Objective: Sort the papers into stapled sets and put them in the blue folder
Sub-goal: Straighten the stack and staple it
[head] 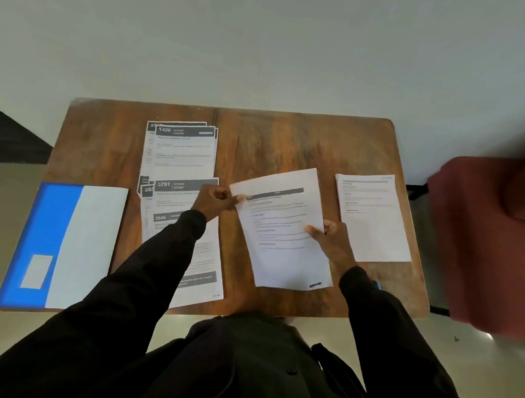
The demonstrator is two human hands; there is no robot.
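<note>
Sorting is mid-way: left hand (214, 201) pinches the top corner of the sheet set (284, 227), right hand (329, 235) grips its right edge; unsorted papers (181, 161) lie fanned on the tabletop (288, 139); one pile (374, 218) sits right; blue folder (61, 243) waits shut at left, nothing filed by the look of it.

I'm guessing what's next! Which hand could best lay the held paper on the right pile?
The right hand, probably: it holds the paper by the edge nearest that pile; the left hand pinches its far corner.
</note>
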